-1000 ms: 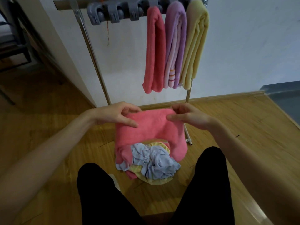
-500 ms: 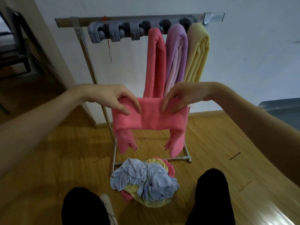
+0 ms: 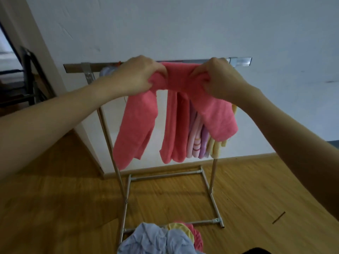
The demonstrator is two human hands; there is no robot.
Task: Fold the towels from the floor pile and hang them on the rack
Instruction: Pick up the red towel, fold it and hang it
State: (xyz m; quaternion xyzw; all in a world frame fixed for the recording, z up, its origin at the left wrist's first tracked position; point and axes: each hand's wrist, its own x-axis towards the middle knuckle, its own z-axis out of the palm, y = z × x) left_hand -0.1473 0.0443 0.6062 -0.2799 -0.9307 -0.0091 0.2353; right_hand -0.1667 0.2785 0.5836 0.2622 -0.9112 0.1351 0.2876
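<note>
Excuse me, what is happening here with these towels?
A person is hanging towels. The left hand and the right hand both grip a folded pink towel at the top bar of the rack. A pink towel, a purple towel and a yellow towel already hang there. The floor pile remains.

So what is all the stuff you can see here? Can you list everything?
pink towel: 1, pink, held up at the rack's top bar
hung towels: 3, pink, purple, yellow, on the rack behind it
rack: 1, silver metal, by the white wall
floor pile: 1, blue, yellow and pink cloths, on the wooden floor
dark frame: 1, black, far left
left hand: 1, grips the pink towel
right hand: 1, grips the pink towel
</note>
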